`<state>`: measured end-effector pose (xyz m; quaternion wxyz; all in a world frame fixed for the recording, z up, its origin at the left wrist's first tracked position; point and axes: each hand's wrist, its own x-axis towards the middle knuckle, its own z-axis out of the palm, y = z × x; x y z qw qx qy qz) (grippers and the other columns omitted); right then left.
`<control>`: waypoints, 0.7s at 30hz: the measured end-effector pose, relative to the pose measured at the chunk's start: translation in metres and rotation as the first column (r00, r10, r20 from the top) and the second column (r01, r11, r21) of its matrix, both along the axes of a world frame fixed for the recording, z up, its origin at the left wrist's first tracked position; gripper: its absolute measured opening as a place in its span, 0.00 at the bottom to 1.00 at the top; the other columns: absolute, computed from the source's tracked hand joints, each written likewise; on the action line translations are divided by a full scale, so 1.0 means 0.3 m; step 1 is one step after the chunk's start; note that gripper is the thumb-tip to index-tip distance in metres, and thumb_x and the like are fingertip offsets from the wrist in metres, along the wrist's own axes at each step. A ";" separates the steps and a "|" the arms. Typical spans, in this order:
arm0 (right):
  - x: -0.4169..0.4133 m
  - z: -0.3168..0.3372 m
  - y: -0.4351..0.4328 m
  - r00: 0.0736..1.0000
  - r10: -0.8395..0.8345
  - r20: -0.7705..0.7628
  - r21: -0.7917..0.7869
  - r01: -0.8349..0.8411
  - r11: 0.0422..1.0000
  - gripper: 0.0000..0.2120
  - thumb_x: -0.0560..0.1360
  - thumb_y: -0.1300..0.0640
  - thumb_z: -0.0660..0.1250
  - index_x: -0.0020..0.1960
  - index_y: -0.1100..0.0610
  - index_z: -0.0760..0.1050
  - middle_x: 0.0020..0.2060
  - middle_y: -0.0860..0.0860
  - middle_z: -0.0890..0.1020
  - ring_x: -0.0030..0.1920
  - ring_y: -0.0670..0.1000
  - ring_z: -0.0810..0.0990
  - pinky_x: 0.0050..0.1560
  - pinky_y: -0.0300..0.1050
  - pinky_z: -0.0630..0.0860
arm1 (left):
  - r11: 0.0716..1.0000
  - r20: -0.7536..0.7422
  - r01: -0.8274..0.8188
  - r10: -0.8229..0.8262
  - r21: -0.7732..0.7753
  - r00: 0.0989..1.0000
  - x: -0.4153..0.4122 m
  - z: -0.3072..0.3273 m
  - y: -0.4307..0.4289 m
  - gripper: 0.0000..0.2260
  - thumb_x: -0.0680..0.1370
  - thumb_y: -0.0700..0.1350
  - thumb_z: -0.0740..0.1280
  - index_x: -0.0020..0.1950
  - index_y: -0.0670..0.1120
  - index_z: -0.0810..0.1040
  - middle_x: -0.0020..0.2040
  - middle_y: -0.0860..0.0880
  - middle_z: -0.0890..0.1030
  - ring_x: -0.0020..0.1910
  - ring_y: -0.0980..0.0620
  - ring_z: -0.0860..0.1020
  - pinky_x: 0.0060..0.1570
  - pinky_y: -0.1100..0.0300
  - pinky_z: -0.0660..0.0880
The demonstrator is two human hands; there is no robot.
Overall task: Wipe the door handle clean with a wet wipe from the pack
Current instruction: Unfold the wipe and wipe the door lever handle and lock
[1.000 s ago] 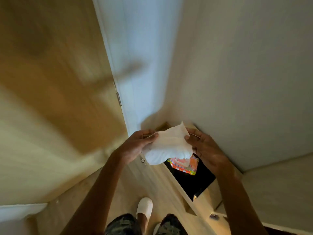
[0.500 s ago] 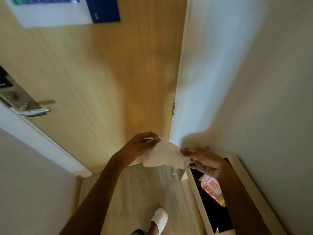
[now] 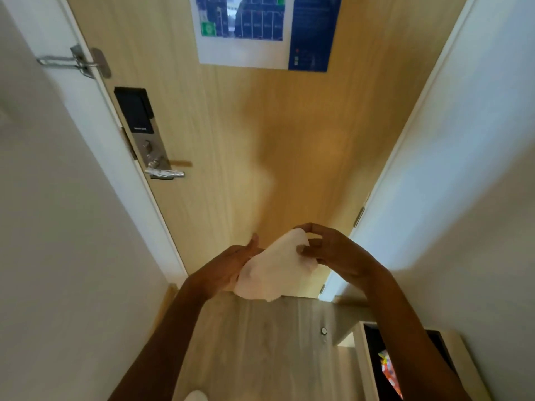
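White wet wipe (image 3: 272, 270) sat bunched btwn both hands: right fingers (image 3: 308, 250) curled, pinching its top edge; left hand (image 3: 231, 267) flatter, thumb up, fingers pressed together under it. Door handle (image 3: 165, 173) was well apart, upper left on the wooden door (image 3: 260, 140). Pack (image 3: 390, 371) lay low right in a dark cubby.

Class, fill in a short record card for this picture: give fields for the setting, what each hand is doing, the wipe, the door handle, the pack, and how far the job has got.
Setting: facing a wooden door
Left hand: holds the wet wipe
Right hand: pinches the wipe's far edge
Wipe: white, crumpled, between both hands
Door handle: silver lever, untouched
Pack: colourful, in a dark opening lower right
Progress: wiping not yet begun
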<state>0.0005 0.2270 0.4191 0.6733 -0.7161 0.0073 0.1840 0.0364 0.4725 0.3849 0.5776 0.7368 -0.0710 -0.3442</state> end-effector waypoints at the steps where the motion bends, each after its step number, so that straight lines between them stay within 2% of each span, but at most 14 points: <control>1: 0.028 0.011 0.034 0.999 0.040 -0.005 -0.010 -0.040 0.999 0.24 0.68 0.56 0.75 0.62 0.53 0.74 0.54 0.59 0.84 0.55 0.60 0.82 0.55 0.55 0.79 | 0.999 -0.006 -0.002 0.002 0.044 1.000 0.017 -0.006 0.032 0.33 0.67 0.75 0.56 0.54 0.53 0.83 0.51 0.49 0.85 0.53 0.47 0.83 0.58 0.49 0.78; 3: 0.083 0.030 0.106 0.994 0.105 -0.023 -0.026 -0.106 0.994 0.25 0.68 0.60 0.75 0.64 0.54 0.73 0.54 0.59 0.84 0.55 0.59 0.82 0.54 0.53 0.80 | 0.999 0.045 0.022 -0.024 0.038 0.999 0.049 -0.005 0.098 0.30 0.70 0.71 0.61 0.54 0.48 0.83 0.50 0.48 0.85 0.52 0.47 0.83 0.58 0.47 0.78; 5: 0.138 0.038 0.179 0.992 0.115 -0.047 -0.031 -0.117 0.993 0.25 0.68 0.61 0.75 0.64 0.55 0.73 0.54 0.60 0.84 0.55 0.59 0.82 0.55 0.54 0.80 | 0.997 0.099 0.033 -0.027 -0.063 0.995 0.080 0.001 0.173 0.24 0.74 0.63 0.65 0.54 0.44 0.82 0.51 0.45 0.85 0.52 0.44 0.83 0.58 0.46 0.78; 9: 0.239 0.001 0.319 0.984 0.073 -0.165 -0.043 -0.081 0.996 0.20 0.70 0.63 0.74 0.61 0.56 0.77 0.50 0.61 0.83 0.50 0.59 0.80 0.58 0.56 0.75 | 0.983 0.071 -0.065 0.078 -0.173 0.994 0.179 0.012 0.335 0.17 0.75 0.53 0.67 0.55 0.42 0.82 0.50 0.44 0.84 0.50 0.46 0.82 0.51 0.54 0.80; 12: 0.298 -0.048 0.438 0.968 0.087 -0.236 0.019 -0.085 0.996 0.21 0.70 0.57 0.75 0.62 0.55 0.77 0.54 0.59 0.81 0.53 0.57 0.79 0.58 0.53 0.74 | 0.988 0.083 -0.090 0.101 -0.127 0.991 0.253 0.004 0.442 0.10 0.77 0.48 0.67 0.53 0.44 0.82 0.48 0.46 0.83 0.48 0.49 0.82 0.47 0.60 0.80; 14: 0.328 -0.081 0.526 0.964 0.061 -0.257 0.100 -0.036 0.994 0.23 0.69 0.54 0.75 0.63 0.54 0.77 0.57 0.58 0.81 0.54 0.58 0.79 0.57 0.53 0.73 | 0.995 0.144 -0.081 0.089 -0.063 0.986 0.296 -0.004 0.512 0.11 0.78 0.47 0.67 0.56 0.42 0.80 0.50 0.45 0.82 0.49 0.48 0.82 0.47 0.62 0.80; 16: 0.350 -0.111 0.605 0.966 0.020 -0.257 0.137 0.017 0.990 0.24 0.67 0.57 0.75 0.63 0.53 0.78 0.57 0.57 0.81 0.54 0.57 0.79 0.56 0.51 0.72 | 0.997 0.207 -0.070 0.074 -0.025 0.976 0.332 -0.015 0.586 0.13 0.77 0.48 0.67 0.58 0.42 0.80 0.52 0.43 0.83 0.52 0.46 0.81 0.51 0.59 0.80; 19: 0.375 -0.150 0.703 0.975 -0.035 -0.220 0.221 0.085 0.972 0.24 0.69 0.64 0.74 0.64 0.52 0.77 0.54 0.56 0.83 0.54 0.56 0.81 0.56 0.47 0.76 | 0.997 0.226 -0.049 0.061 -0.057 0.972 0.373 -0.038 0.701 0.16 0.76 0.49 0.70 0.60 0.42 0.79 0.54 0.42 0.83 0.52 0.45 0.82 0.54 0.53 0.80; 21: 0.387 -0.151 0.755 0.981 -0.081 -0.177 0.295 0.132 0.947 0.24 0.71 0.66 0.72 0.65 0.52 0.76 0.51 0.57 0.83 0.55 0.57 0.82 0.56 0.48 0.78 | 0.994 0.183 -0.030 0.048 -0.103 0.982 0.390 -0.052 0.761 0.21 0.72 0.52 0.73 0.61 0.43 0.78 0.54 0.42 0.83 0.52 0.44 0.82 0.54 0.48 0.80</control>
